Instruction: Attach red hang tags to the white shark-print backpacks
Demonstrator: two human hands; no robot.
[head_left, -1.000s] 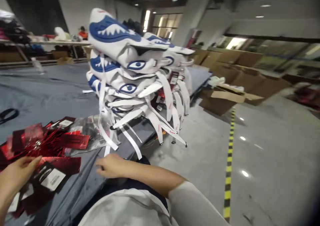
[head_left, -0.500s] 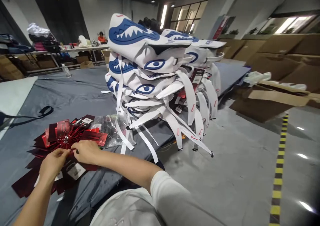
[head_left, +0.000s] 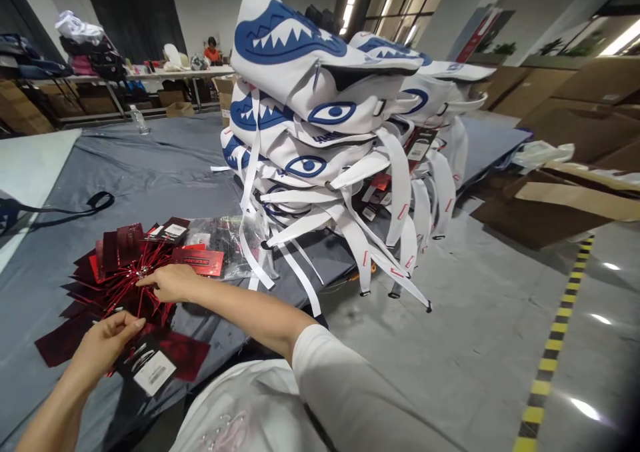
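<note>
A fan of dark red and black hang tags on red strings lies at the table's left front. My left hand pinches thumb to fingers just above a black hang tag with a white barcode label, at the near side of the fan. My right hand is closed at the fan's middle, fingertips at the red strings and their small silvery ends. A clear plastic bag lies just beyond it. White bags with blue shark-mouth and eye prints are stacked to the right, straps dangling over the edge.
The table has a grey cover. A black strap lies at left and a clear bottle stands farther back. Cardboard boxes stand right, beyond the floor. A person in red is at a far table.
My left hand has drawn toward me and away from my right hand, bringing the black tag with the barcode label nearer. My right hand stays at the strings. The view has shifted slightly.
</note>
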